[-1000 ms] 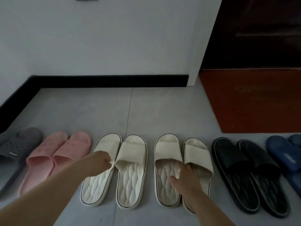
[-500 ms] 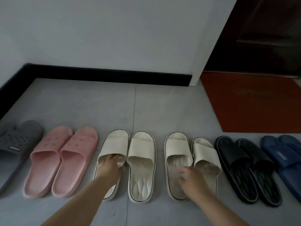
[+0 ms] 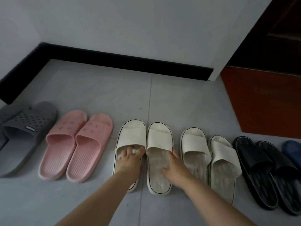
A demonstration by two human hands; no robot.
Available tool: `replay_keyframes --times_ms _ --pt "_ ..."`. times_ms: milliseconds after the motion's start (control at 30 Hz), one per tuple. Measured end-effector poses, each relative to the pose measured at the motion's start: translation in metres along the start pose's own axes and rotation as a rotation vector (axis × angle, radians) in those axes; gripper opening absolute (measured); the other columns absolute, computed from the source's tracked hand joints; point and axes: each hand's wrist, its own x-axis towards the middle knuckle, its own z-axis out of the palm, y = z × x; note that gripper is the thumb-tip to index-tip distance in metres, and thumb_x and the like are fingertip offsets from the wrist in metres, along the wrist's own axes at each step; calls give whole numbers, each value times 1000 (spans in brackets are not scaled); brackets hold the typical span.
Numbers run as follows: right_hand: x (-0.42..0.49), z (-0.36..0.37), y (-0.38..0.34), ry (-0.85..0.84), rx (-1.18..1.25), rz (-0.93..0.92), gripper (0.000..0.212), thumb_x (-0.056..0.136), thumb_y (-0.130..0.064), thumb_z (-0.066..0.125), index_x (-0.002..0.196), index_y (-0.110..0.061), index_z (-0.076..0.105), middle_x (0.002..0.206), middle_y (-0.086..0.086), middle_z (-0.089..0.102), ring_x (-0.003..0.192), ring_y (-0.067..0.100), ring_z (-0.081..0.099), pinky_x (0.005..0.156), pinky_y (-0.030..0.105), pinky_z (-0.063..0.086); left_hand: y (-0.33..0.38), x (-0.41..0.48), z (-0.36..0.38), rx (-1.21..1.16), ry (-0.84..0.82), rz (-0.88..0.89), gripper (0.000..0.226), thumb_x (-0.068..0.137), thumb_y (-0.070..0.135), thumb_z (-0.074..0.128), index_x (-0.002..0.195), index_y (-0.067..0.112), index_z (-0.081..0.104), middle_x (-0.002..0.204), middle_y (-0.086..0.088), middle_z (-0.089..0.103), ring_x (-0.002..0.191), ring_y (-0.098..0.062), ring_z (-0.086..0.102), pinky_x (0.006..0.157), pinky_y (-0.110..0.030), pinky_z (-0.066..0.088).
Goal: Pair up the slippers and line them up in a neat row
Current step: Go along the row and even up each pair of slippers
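Head view: I see slippers in a row on the grey tile floor [image 3: 91, 88], toes toward the wall. From left: grey slipper [image 3: 24, 136], pink pair [image 3: 76, 147], first cream pair, second cream pair [image 3: 210, 159], black pair [image 3: 267, 173], blue slipper [image 3: 293, 149] cut off at the right edge. My left hand [image 3: 128, 160] lies on the left slipper of the first cream pair [image 3: 132, 136], fingers spread, tips at the strap opening; not pinching anything that I can see. My right hand [image 3: 175, 168] rests on the right slipper of that pair [image 3: 159, 137], thumb on the insole, fingers along its outer edge near the strap, loosely open. These two slippers sit side by side, touching at the straps. Second cream pair stands just beside, its right slipper set slightly nearer me. Red mat [image 3: 263, 101] lies beyond the black pair.
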Motion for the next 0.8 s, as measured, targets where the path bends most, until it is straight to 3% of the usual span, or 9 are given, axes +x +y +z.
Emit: replay_keyframes --times_ms 133,233,300,367,467,567,633,733,800 --pt "1 0 3 -18 -32 37 70 86 -26 54 145 -9 19 159 6 -4 145 21 15 114 30 25 -3 -4 -1 -39 5 29 57 88 23 50 137 38 25 139 -8 33 124 -32 33 104 -37 32" --pt "-6 7 -9 105 -73 122 57 86 -30 55 136 -11 34 156 13 8 143 24 19 110 30 29 -19 -12 -13 -177 54 122 56 87 24 56 137 37 36 142 6 41 130 -21 37 108 -32 35" --pt "-14 22 -34 309 -97 88 44 84 -25 59 124 -13 45 152 18 19 144 29 15 110 34 25 -44 -21 -30 -286 240 152 41 85 19 59 125 29 56 127 6 60 116 -19 54 97 -28 44" --pt "-16 40 -70 389 -14 -122 38 79 -16 61 115 -11 50 147 16 29 144 28 13 111 35 21 -82 -29 -50 -341 467 48 33 81 8 62 112 18 65 114 -6 66 105 -28 60 86 -33 47" --pt "-4 62 -122 97 40 -375 45 84 -17 54 129 -18 46 156 9 8 145 20 8 113 24 16 -148 -31 -73 -328 611 -280 28 81 8 63 109 10 64 116 -16 61 106 -35 57 88 -40 45" --pt "20 79 -165 -154 11 -392 55 88 -21 52 141 -23 35 158 10 -11 147 23 2 116 28 14 -193 -24 -79 -335 388 -471 39 83 20 65 120 11 59 117 -16 63 107 -34 58 91 -38 44" --pt "34 87 -184 -212 -42 -336 63 88 -22 51 146 -19 25 156 13 -19 146 27 2 117 32 16 -196 -18 -74 -459 274 -419 33 85 16 63 117 14 61 106 -9 65 98 -27 61 87 -33 44" --pt "44 93 -193 -218 -70 -272 79 88 -23 52 148 -10 3 155 14 -24 145 28 12 115 33 20 -185 -9 -68 -521 458 -355 15 80 11 56 78 17 69 73 3 65 71 -16 60 69 -27 44" --pt "43 93 -191 -220 -52 -264 84 89 -23 53 148 -6 -3 155 11 -25 142 25 24 115 32 25 -180 -9 -68 -452 439 -309 12 81 15 55 73 20 62 74 4 64 70 -17 55 57 -24 36"
